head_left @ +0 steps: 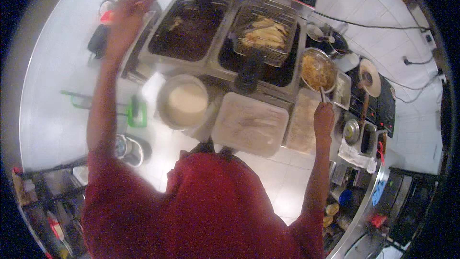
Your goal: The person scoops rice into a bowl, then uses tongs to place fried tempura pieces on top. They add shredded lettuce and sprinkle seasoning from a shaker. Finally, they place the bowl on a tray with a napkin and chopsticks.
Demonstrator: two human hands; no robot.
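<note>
My right hand [324,113] is closed around the handle of a metal utensil [322,95], whose far end is in a round bowl [304,84] of orange-brown shredded food [317,68]. Which kind of utensil it is, I cannot tell. My left hand [137,2] is raised at the upper left, beside the fryer, somewhat blurred, with fingers stretched out and nothing visible in them. The fryer's left vat [184,31] holds dark oil with a few pale bits. In its right vat, a wire basket [282,17] contains golden fried strips [263,33]; its black handle [248,74] points toward me.
Before the fryer stand a round container [164,110] of cream-coloured batter and a shallow tub [249,124] with powdery residue. A crumb-covered tray [304,122] lies beside them. Right are a small food tray [341,91] and a black cooker [383,108]. Cables hang along the back wall.
</note>
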